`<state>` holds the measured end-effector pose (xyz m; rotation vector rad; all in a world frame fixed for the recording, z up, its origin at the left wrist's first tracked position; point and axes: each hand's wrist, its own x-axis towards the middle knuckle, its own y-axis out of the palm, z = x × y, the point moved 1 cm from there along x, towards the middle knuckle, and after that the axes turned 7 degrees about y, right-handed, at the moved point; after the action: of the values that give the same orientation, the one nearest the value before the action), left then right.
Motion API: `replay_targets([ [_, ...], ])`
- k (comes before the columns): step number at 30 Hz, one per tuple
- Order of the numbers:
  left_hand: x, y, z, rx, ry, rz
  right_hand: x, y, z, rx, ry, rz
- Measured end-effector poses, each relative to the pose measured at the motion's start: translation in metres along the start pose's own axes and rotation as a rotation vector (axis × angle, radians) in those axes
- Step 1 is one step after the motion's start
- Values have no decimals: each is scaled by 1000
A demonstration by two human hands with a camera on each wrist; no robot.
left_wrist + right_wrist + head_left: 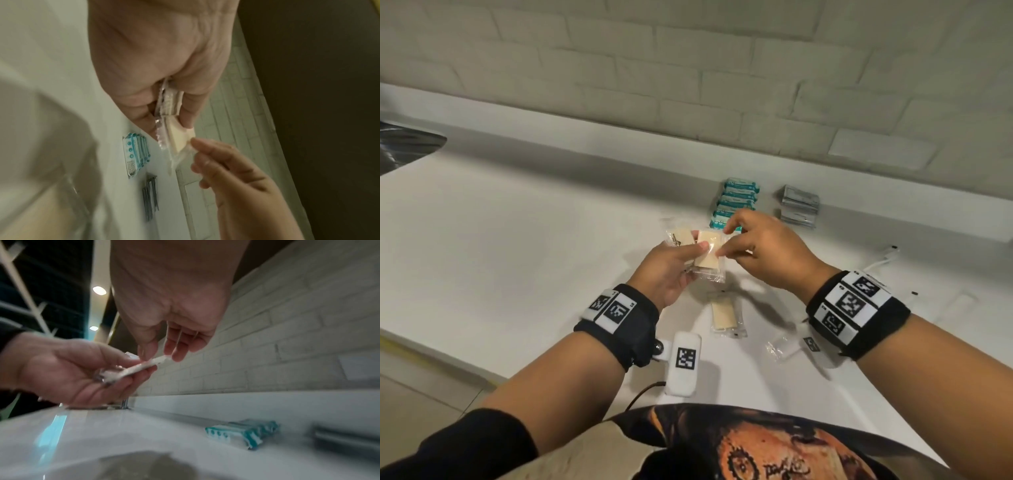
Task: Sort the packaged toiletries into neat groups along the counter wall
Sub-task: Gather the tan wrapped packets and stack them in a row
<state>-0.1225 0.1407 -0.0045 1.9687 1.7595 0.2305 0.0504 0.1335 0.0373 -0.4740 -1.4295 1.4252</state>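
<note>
Head view: both hands' grips (690,255) (726,245) pinch clear-wrapped packets (707,255), count unclear.

You stand at a bathroom vanity, likely a hotel's: a white counter (517,212) runs under a pale brick-tile wall (688,68), a steel basin (404,144) sits at ten o'clock, and single-use teal packets (739,198) and grey sachets (799,205) line the wall at one o'clock.
</note>
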Motion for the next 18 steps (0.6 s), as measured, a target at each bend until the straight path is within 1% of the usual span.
replay_targets([
  [2, -2, 0, -1, 65, 77, 15, 2, -2, -2, 244, 244, 58],
  [4, -4, 1, -1, 122, 121, 64, 9, -5, -4, 483, 481, 108],
  [5, -5, 3, 0, 149, 135, 86, 12, -6, -4, 567, 556, 150],
  [6, -7, 4, 0, 176, 145, 95, 15, -7, -4, 599, 599, 200],
  [8, -8, 5, 1, 222, 156, 95, 19, -11, -1, 545, 599, 267],
  [10, -9, 5, 0, 268, 162, 109, 22, -13, 0, 513, 592, 292],
  [15, -7, 1, -2, 313, 157, 146, 21, -16, -1, 617, 601, 364],
  [16, -6, 1, 0, 309, 151, 146, 22, -16, -5, 564, 609, 366],
  [17, -6, 1, 1, 294, 141, 137, 24, -16, -9, 433, 620, 340],
  [18, -5, 0, 2, 264, 127, 118, 26, -18, -14, 253, 635, 297],
])
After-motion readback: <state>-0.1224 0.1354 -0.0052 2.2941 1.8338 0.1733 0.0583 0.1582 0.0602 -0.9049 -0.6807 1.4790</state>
